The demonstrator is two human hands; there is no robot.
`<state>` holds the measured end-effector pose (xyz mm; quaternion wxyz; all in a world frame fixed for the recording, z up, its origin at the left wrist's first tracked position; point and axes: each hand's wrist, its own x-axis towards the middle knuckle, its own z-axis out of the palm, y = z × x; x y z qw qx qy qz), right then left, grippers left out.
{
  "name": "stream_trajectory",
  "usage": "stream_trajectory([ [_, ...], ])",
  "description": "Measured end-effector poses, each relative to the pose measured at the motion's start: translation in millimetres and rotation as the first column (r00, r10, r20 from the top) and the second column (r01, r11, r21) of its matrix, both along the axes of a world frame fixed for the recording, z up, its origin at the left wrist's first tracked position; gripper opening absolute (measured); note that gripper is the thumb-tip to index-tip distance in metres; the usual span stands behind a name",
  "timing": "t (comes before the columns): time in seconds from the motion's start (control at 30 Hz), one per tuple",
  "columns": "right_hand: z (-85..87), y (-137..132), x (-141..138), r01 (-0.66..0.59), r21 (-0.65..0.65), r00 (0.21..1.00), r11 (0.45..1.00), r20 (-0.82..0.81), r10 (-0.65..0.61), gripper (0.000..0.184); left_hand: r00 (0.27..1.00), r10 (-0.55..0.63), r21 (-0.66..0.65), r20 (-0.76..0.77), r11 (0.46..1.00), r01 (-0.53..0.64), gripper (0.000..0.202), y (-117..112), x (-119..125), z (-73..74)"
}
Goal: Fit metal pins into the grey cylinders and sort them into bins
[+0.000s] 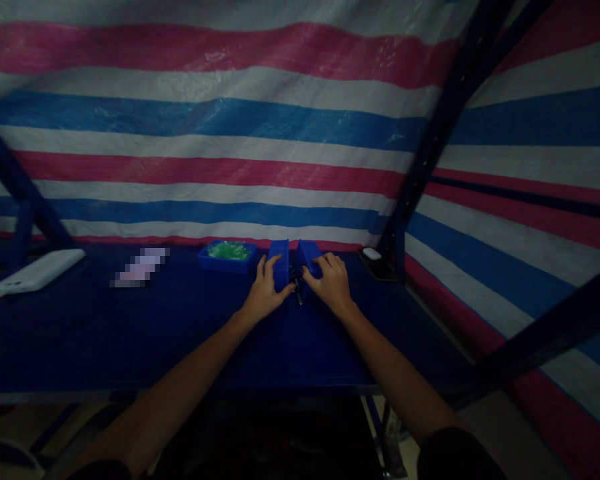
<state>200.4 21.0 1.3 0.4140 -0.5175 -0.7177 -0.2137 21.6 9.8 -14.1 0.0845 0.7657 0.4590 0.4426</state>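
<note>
My left hand (266, 292) is closed around a small blue plastic bin (281, 253) that is tipped onto its side. A second blue bin (308, 251), tilted as well, is gripped by my right hand (331, 283). The two bins stand close together with a narrow gap between them. Small dark metal parts (299, 293) lie at that gap, between my thumbs; their exact kind is too small and dim to make out. Left of my left hand sits a shallow blue tray (225, 265) holding green pieces in clear plastic (229, 250).
On the blue table (180, 347), a white power bank (43, 270) with a cable lies at far left, near a blurred-out flat item (141, 267). A white earbud case (372, 254) rests on a dark phone (380, 269) at right. Blue posts (430, 140) and striped sheeting (205, 127) enclose the table.
</note>
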Motion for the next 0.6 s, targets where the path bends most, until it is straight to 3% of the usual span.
stream_trajectory([
  [0.17, -0.6, 0, 3, -0.008, 0.016, 1.0, 1.0, 0.022, 0.007, 0.024, 0.994, -0.016, -0.142, 0.11, 0.989, 0.031, 0.08, 4, -9, -0.2],
  [0.37, -0.9, -5, 13, -0.03, 0.049, 0.996, 0.998, 0.091, 0.025, 0.021, 0.993, -0.052, -0.165, 0.11, 0.984, 0.07, 0.083, 10, -26, 5.7],
  [0.6, 0.2, -10, 26, -0.046, 0.055, 0.99, 0.997, 0.134, 0.038, 0.022, 0.983, -0.127, -0.389, -0.13, 0.919, 0.067, 0.073, 1, -54, 32.2],
])
